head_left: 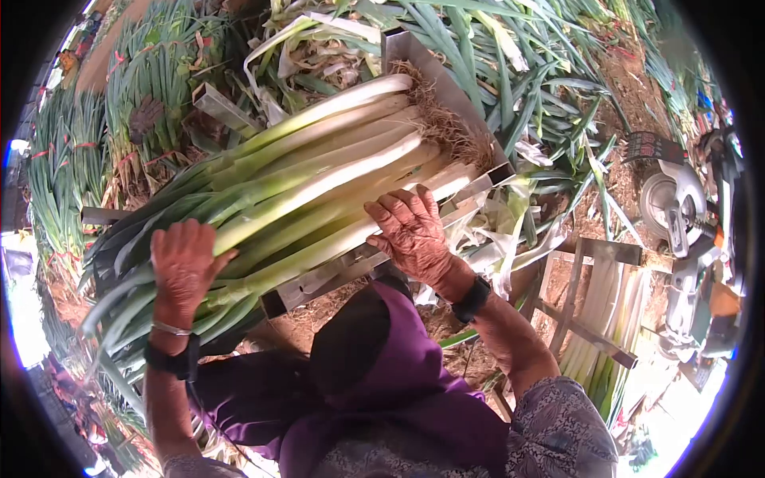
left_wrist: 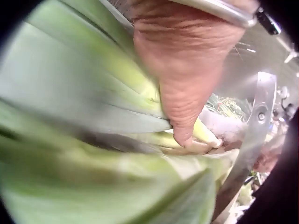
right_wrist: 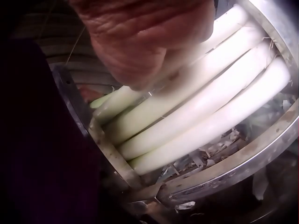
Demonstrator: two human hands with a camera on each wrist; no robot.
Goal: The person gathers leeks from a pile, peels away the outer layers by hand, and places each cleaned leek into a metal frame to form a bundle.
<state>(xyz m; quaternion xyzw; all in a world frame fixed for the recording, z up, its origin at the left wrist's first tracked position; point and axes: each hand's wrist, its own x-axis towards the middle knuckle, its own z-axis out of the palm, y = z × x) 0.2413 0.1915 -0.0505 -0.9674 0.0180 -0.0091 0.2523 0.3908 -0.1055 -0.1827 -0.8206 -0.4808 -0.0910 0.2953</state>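
Note:
Long leeks (head_left: 319,187) lie side by side in a metal frame (head_left: 313,279), white stalks and roots toward the upper right, green leaves toward the lower left. My left hand (head_left: 185,259) grips a leek where the stalk turns to leaves, its fingers over the top and the thumb on the near side. In the left wrist view the thumb (left_wrist: 182,126) presses down by a broad leaf (left_wrist: 79,88). My right hand (head_left: 410,231) rests over the nearest white stalks, fingers lightly bent. The right wrist view shows these stalks (right_wrist: 201,107) running under that hand.
A metal plate (head_left: 446,84) stands behind the leek roots (head_left: 454,127). Cut leaves (head_left: 518,95) are heaped beyond it. Tied bundles of green leaves (head_left: 68,171) stand at the left. At the right are another frame (head_left: 610,251) holding leeks and a round metal device (head_left: 661,203).

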